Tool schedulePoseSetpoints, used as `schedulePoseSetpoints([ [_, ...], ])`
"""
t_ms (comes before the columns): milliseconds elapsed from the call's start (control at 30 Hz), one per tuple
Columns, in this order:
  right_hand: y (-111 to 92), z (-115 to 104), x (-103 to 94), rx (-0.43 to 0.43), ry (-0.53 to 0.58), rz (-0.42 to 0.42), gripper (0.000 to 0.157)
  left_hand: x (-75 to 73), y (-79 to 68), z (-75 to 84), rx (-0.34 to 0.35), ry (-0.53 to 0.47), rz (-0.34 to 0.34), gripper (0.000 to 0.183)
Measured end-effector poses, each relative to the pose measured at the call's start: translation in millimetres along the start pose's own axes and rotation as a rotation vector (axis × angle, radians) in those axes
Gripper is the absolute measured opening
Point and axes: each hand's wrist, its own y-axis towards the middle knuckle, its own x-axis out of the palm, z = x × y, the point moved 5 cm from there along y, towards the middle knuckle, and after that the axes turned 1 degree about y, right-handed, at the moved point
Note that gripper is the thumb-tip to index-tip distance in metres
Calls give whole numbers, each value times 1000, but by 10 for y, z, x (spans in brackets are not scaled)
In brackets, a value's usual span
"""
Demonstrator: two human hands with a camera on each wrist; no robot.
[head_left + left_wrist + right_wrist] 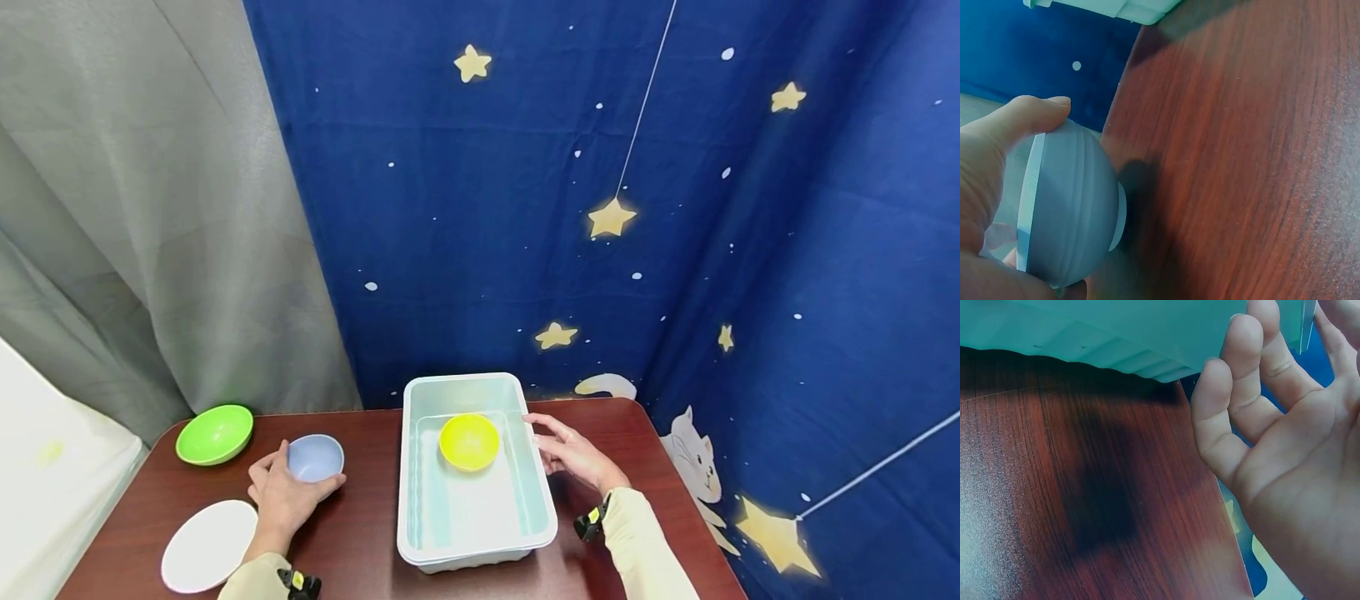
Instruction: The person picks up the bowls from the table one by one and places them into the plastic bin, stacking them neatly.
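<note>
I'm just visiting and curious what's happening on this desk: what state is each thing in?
Blue bowl: upright, empty
Left hand: gripping the blue bowl
Bin: upright, uncovered
Yellow bowl: upright, empty, inside the bin
Right hand: fingers loosely bent at the bin's side
Green bowl: upright, empty
White plate: lying flat

Left wrist view crops the bin (blue bowl probably hides some fingers)
</note>
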Motion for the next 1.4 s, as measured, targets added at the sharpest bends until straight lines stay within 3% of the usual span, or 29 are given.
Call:
schedulePoseSetpoints([
  [467,-10,-56,-31,3,-49,6,54,-92,31,65,-49,-2,-152,125],
  [1000,0,-23,-16,7,-17,-3,55,-288,18,288,-2,32,-226,128],
  [1400,3,-10,6,-12,16,-25,53,-397,-1,452,-9,-14,-359,126],
])
